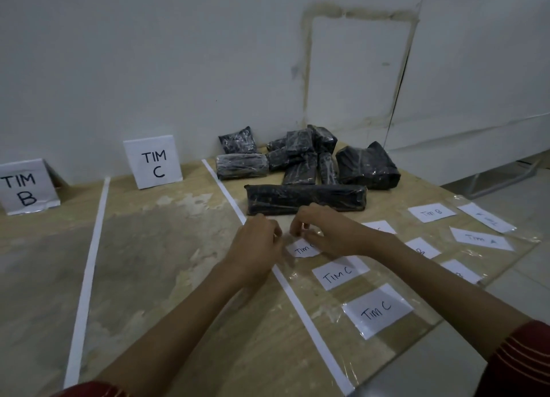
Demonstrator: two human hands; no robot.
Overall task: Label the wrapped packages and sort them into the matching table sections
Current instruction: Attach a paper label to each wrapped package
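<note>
I have both hands low in the middle of the frame, just in front of the long package (306, 198). The right hand (327, 233) is curled over the top edge of a small paper label reading Tim C (302, 250), with its fingertips and thumb closed on that edge. The left hand (259, 235) is curled at the label's left side. From here I cannot tell whether it grips the paper or only steadies it.

I judge the step to be peeling this label off the clear sheet (395, 280). To do it well I would lift from one corner, keep the sheet pinned flat with the other hand, and pull low and slowly so the paper does not tear or fold onto itself. After that it should go down flat on a smooth face of a package.

The label is white with dark handwriting. Its right half is hidden under the right hand, and its lower edge looks uneven, perhaps already raised.

Further out, two more Tim C labels (340, 273) lie toward the lower right on the sheet, just right of the white tape line (300, 310). The pile of black, glossy wrapped packages (297, 158) sits upper centre, none labelled that I can see. The TIM C sign (153, 161) stands upper left, and the section in front of it holds no packages.
</note>
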